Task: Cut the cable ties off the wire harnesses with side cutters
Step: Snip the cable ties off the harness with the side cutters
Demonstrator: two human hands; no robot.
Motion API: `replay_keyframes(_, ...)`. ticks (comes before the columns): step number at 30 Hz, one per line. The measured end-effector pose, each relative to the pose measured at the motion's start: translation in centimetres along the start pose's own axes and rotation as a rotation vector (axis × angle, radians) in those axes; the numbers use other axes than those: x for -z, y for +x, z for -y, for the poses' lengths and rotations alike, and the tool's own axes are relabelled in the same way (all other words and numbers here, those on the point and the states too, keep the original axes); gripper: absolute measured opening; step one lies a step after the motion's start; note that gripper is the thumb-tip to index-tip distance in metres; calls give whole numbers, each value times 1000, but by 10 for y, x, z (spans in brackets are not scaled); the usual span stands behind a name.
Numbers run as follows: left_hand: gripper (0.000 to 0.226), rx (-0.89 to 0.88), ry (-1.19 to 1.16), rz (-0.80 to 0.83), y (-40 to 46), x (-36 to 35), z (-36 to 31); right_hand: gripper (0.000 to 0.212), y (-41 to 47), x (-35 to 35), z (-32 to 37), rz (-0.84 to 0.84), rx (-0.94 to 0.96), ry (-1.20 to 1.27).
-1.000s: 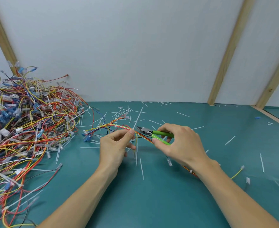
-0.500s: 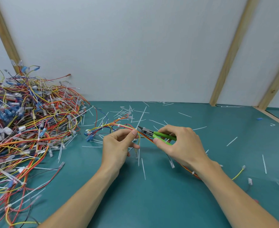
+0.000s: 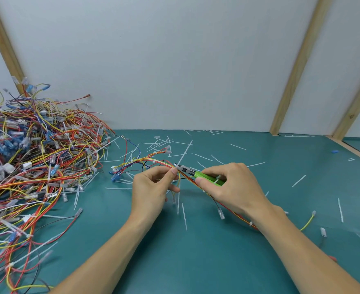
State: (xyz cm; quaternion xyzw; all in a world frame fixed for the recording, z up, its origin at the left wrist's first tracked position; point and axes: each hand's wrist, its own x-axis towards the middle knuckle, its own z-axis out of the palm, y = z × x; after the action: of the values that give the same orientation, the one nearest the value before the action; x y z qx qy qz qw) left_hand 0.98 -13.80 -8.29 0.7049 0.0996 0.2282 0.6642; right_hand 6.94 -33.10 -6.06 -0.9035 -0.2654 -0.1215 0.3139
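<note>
Your surface: teal bench mat (image 3: 217, 251) | left: heaped wire harnesses (image 3: 32, 166) | scattered across it: cut white tie offcuts (image 3: 184, 213)

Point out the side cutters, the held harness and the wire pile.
side cutters (image 3: 208, 177), head view, green handle.
harness (image 3: 153, 161), head view, bundle left of thumb.
wire pile (image 3: 36, 155), head view, middle.

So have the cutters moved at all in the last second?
No, barely. The cutters stay in the right hand, tips at the harness by the left thumb, same spot relative to the long tie strip behind. Small frame shifts look like head motion.
</note>
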Motion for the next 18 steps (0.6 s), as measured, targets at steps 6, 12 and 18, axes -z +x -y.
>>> replay_keyframes(6, 17, -10, 22, -4, 0, 0, 1, 39, 0, -2, -1, 77, -19, 55)
replay_keyframes(12, 16, -13, 27, -6, -2, -1, 0, 36, 1, -1, -3, 114, -34, 105)
replay_keyframes(18, 16, -10, 36, -8, -2, -1, 1, 36, 1, -2, -3, 116, -35, 106)
